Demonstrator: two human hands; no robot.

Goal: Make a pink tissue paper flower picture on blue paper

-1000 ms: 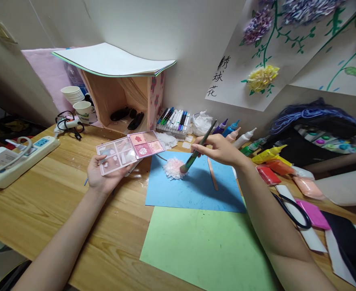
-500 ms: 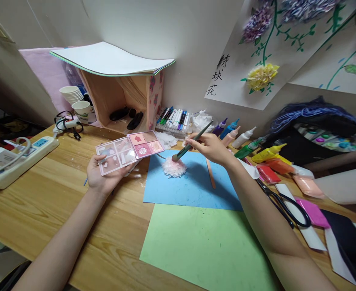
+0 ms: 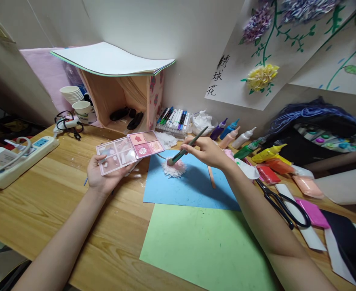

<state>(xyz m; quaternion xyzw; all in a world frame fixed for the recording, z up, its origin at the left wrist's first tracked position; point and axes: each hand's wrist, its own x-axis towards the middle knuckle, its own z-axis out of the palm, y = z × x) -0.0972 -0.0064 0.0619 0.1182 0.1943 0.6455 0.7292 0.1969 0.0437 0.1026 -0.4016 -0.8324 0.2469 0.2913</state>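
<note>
My left hand (image 3: 100, 178) holds up an opened blush palette (image 3: 147, 144), its clear lid folded out toward the thumb and its pink pans on the right. Between the closed fingertips of my right hand (image 3: 203, 150) is a dark green-handled brush (image 3: 186, 150), slanting down to the left. Its bristles touch the left part of a white and pale pink fluffy paper flower (image 3: 174, 169). The flower lies on a blue sheet (image 3: 165, 192). A flat wooden stick (image 3: 211, 178) rests on that sheet, below my right wrist.
A green sheet (image 3: 202, 242) covers the front middle. On the right are black-handled scissors (image 3: 282, 206), paint bottles (image 3: 250, 148) and clay packets (image 3: 267, 173). Markers (image 3: 174, 120) and a box (image 3: 120, 97) stand behind. A power strip (image 3: 23, 161) lies at left.
My right hand has moved slightly left and down, taking the brush tip from the top of the flower to its left side. My left hand and the palette have stayed in place.
</note>
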